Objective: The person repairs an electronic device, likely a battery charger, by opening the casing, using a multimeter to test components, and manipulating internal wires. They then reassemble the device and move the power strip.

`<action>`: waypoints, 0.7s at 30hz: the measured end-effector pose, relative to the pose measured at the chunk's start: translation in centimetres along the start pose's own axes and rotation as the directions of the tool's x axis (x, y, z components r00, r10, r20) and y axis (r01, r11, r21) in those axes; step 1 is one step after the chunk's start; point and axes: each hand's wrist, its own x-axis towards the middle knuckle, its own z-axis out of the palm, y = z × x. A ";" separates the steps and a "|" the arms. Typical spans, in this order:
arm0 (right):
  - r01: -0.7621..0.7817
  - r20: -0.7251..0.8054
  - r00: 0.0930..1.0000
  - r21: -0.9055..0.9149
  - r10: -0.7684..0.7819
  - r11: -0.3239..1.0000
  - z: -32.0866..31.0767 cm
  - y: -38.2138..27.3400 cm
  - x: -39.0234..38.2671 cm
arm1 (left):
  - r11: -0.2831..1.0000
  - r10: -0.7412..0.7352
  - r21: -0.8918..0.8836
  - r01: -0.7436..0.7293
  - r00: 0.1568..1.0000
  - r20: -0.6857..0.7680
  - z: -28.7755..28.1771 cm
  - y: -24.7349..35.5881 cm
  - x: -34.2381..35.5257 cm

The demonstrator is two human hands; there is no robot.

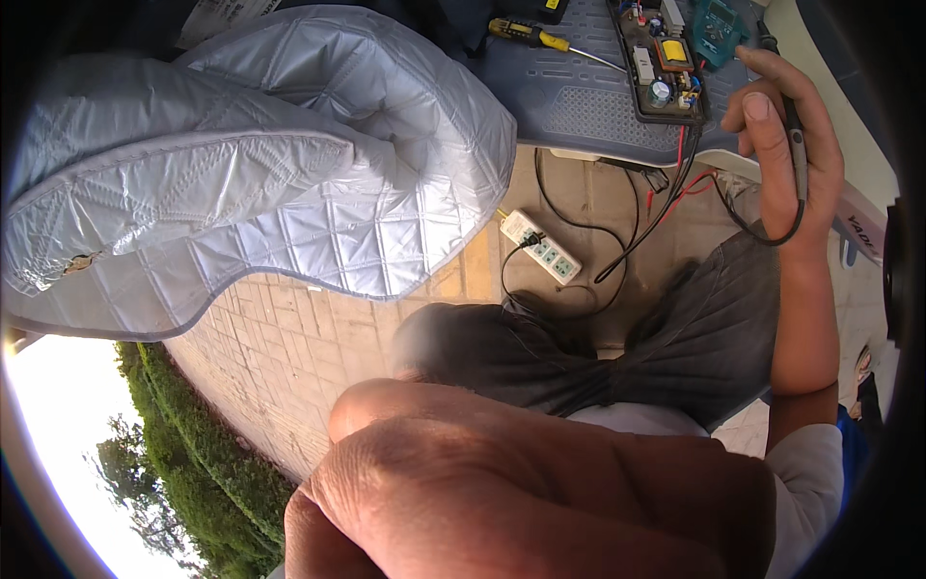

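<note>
My right hand, at the upper right, is closed on a dark test probe with a looping cable. Beside its fingertips lie a teal meter and an open black case with a circuit board, on a grey ridged deck. A yellow-and-black screwdriver rests left of the board. My left hand looms very close at the bottom, knuckles toward me; its fingertips and anything in them are hidden.
A silver quilted cover fills the upper left. A white power strip, with a plug and cables, lies on paving below the deck. My legs in dark trousers are underneath. Greenery shows at lower left.
</note>
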 end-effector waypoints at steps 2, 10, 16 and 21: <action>-0.005 0.011 1.000 -0.009 0.005 1.000 -0.1 -0.3 0.0 | 1.000 -0.019 -0.002 0.019 1.000 0.014 0.3 0.0 0.0; -0.004 -0.009 1.000 -0.044 0.003 0.999 -0.4 -1.7 -1.2 | 0.835 -0.369 0.419 0.357 0.928 -0.056 -5.3 2.0 -0.6; -0.008 0.036 0.999 -0.084 0.011 0.996 -2.2 -1.4 -2.4 | -0.255 -0.637 0.592 0.765 0.328 -0.698 -20.8 -5.3 -18.6; 0.029 0.052 0.998 -0.126 -0.022 0.992 -3.9 -1.1 -3.8 | -0.441 -0.220 0.521 0.731 0.475 -0.852 -23.8 -15.1 -27.3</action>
